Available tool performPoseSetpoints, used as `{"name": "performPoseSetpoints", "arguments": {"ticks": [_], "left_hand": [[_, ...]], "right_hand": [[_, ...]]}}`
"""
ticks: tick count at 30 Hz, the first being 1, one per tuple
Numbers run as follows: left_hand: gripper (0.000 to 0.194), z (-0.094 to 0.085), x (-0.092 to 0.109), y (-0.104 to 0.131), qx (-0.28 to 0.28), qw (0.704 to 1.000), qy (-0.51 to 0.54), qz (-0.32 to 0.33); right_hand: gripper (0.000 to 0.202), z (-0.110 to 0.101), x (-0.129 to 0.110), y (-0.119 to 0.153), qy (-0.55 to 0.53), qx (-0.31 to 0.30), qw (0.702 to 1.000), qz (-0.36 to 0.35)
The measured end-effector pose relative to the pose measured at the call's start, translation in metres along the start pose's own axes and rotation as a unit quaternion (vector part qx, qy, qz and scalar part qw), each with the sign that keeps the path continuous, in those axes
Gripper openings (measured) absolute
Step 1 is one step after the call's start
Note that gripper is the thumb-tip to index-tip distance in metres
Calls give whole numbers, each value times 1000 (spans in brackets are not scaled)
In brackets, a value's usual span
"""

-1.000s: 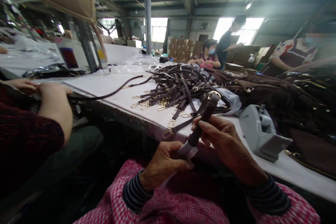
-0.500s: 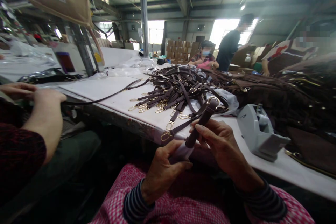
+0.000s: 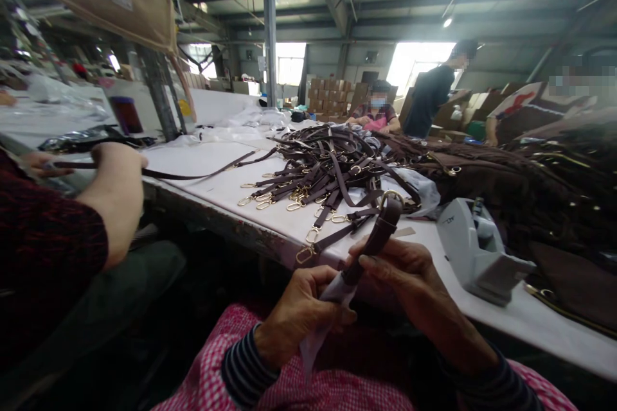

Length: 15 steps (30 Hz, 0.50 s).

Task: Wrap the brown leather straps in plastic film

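Observation:
A dark brown strap (image 3: 380, 231) with a gold ring at its top stands tilted between my hands, above my lap. My left hand (image 3: 308, 311) is closed round its lower end, which is wrapped in a whitish translucent sheet (image 3: 341, 289) that hangs below my fingers. Higher up, my right hand (image 3: 402, 276) pinches the strap between thumb and fingers. Just beyond lies a heap of brown straps (image 3: 332, 160) with gold clasps on the white table (image 3: 216, 199).
A grey tape dispenser (image 3: 482, 257) is on the table at the right, before piled brown fabric (image 3: 501, 173). At the left, a co-worker's arm (image 3: 118, 199) reaches over a long strap. More people stand or sit beyond the table.
More of the whitish sheet now hangs below my left hand. The co-worker's hands at the left have moved apart along the long strap. The camera view has shifted slightly.

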<state>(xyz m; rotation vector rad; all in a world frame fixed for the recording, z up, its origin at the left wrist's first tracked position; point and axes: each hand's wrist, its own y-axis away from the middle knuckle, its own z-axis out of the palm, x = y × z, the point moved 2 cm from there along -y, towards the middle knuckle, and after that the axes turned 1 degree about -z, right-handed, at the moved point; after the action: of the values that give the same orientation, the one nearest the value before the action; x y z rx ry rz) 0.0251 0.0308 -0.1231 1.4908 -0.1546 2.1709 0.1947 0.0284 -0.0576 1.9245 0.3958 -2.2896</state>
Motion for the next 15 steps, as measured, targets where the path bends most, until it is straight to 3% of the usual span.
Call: {"name": "performPoseSetpoints", "arguments": {"ticks": [7,11,15], "left_hand": [[28,0,-3,1,33,995,-67,72],[18,1,1,3,100,971,-153,154],[20,4,3,4,139,944,-226,196]], "right_hand": [[18,5,-1,-1,-8,13,999,-31],[21,6,4,-2,-5,62,997,-36],[25,6,11,0,30,85,995,-45]]}}
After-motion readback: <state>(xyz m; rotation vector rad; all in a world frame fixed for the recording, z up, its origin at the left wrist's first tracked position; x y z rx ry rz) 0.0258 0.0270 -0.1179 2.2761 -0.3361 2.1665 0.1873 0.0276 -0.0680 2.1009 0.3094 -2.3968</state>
